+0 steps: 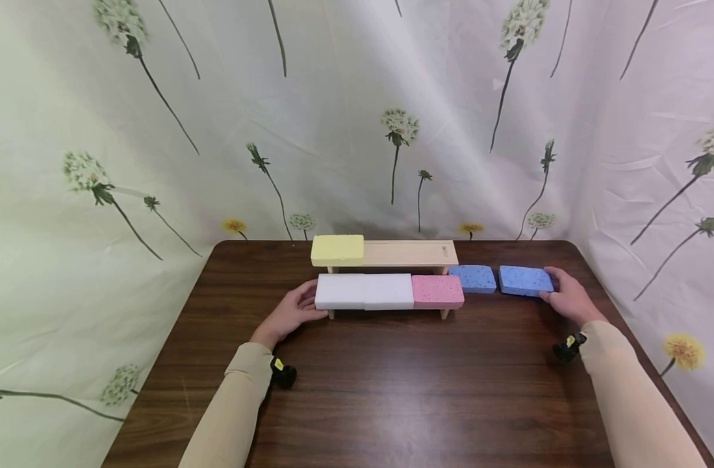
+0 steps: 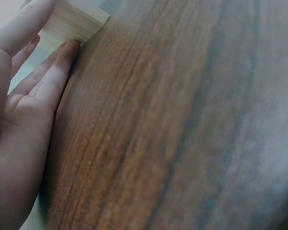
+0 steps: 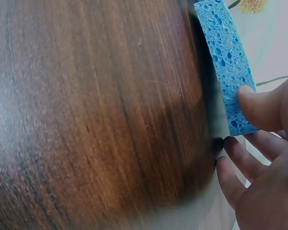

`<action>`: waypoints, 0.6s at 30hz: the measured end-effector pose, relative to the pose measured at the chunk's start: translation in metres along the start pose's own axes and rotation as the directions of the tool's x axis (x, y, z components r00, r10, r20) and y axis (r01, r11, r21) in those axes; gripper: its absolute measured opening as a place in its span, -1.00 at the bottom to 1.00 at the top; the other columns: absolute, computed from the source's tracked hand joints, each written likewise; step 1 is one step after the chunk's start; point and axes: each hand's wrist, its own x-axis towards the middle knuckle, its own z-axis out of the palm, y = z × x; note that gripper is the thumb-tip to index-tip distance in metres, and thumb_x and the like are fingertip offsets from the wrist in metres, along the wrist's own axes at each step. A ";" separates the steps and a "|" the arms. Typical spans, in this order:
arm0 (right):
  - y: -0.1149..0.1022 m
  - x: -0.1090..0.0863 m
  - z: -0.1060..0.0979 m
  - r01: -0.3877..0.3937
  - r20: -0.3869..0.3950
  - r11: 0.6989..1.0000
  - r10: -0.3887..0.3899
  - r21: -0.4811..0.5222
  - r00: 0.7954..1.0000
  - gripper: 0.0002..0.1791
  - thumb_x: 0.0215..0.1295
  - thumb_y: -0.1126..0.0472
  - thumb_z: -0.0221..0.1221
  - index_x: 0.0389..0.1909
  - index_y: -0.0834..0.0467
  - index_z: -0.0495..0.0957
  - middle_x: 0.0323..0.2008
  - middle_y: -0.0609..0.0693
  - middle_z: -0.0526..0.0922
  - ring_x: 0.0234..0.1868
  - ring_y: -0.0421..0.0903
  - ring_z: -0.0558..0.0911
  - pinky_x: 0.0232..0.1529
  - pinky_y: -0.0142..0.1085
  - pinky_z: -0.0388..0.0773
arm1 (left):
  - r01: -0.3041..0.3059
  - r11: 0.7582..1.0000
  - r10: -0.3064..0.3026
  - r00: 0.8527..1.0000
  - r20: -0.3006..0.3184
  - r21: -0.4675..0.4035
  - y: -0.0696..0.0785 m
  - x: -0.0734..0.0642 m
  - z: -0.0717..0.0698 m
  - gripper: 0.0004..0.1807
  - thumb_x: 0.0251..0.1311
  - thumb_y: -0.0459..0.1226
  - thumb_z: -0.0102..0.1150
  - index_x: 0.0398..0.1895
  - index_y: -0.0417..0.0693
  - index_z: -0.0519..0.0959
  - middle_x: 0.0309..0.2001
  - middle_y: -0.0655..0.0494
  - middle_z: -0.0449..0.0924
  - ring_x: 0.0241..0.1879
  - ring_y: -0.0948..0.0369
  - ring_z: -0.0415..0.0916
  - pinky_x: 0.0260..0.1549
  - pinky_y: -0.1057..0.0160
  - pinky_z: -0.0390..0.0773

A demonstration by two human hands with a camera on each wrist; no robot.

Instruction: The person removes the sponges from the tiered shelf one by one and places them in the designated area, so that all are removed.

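My right hand (image 1: 567, 300) pinches the right end of a blue sponge (image 1: 526, 281), thumb on its near face. In the right wrist view the sponge (image 3: 225, 67) stands just off the wooden surface, its pores plain to see. My left hand (image 1: 293, 311) lies at the left end of the front wooden stand (image 1: 331, 314), fingers (image 2: 57, 76) reaching along the table to its pale wood. On that stand sit two white sponges (image 1: 340, 290) and a pink sponge (image 1: 437, 290) in a row. Another blue sponge (image 1: 473, 278) lies between the stands and the held one.
Behind the front row stands a second wooden stand (image 1: 409, 252), with a yellow sponge (image 1: 337, 250) on its left end. The dark wooden table (image 1: 403, 390) reaches back to a flower-printed cloth (image 1: 345, 130), which also hangs along both sides.
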 end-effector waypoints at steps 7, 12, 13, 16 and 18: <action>-0.002 -0.002 0.002 0.009 0.012 1.000 -0.009 0.025 1.000 -0.18 0.42 0.28 0.25 0.49 0.59 0.07 0.39 0.66 0.22 0.32 0.53 0.41 0.33 0.33 0.37 | -0.017 1.000 0.017 1.000 0.004 0.011 -0.002 0.000 -0.001 -0.05 0.24 -0.35 0.50 0.62 -0.21 0.19 0.46 -0.30 0.36 0.45 -0.16 0.37 0.39 0.08 0.46; -0.002 -0.001 0.004 0.008 -0.007 0.999 -0.008 -0.032 1.000 -0.15 0.45 0.10 0.31 0.46 0.57 0.16 0.29 0.64 0.36 0.26 0.48 0.46 0.29 0.33 0.38 | -0.011 1.000 0.011 1.000 -0.003 0.012 -0.001 0.000 0.000 -0.05 0.23 -0.36 0.51 0.62 -0.19 0.20 0.45 -0.28 0.38 0.44 -0.15 0.38 0.38 0.07 0.47; -0.002 -0.001 0.005 0.010 -0.015 0.999 -0.011 -0.045 1.000 -0.17 0.45 0.10 0.31 0.45 0.57 0.18 0.27 0.64 0.39 0.24 0.47 0.47 0.27 0.33 0.39 | -0.007 1.000 0.007 1.000 -0.005 0.010 -0.001 0.000 0.000 -0.06 0.22 -0.36 0.51 0.62 -0.19 0.20 0.45 -0.28 0.38 0.44 -0.15 0.38 0.38 0.06 0.47; -0.003 -0.001 0.006 0.006 -0.030 0.997 -0.008 -0.079 1.000 -0.22 0.46 0.09 0.30 0.42 0.54 0.24 0.25 0.62 0.41 0.22 0.46 0.47 0.27 0.34 0.38 | -0.004 1.000 0.004 1.000 -0.006 0.015 -0.001 0.000 0.000 -0.06 0.23 -0.36 0.51 0.62 -0.18 0.21 0.46 -0.27 0.37 0.45 -0.15 0.38 0.39 0.05 0.46; -0.003 0.000 0.006 -0.002 -0.033 0.996 -0.001 -0.091 0.999 -0.25 0.47 0.09 0.29 0.41 0.53 0.27 0.27 0.62 0.39 0.23 0.46 0.45 0.28 0.36 0.36 | -0.003 1.000 0.003 1.000 -0.005 0.016 0.000 0.000 0.001 -0.06 0.23 -0.36 0.50 0.62 -0.18 0.20 0.47 -0.28 0.36 0.45 -0.16 0.37 0.39 0.04 0.46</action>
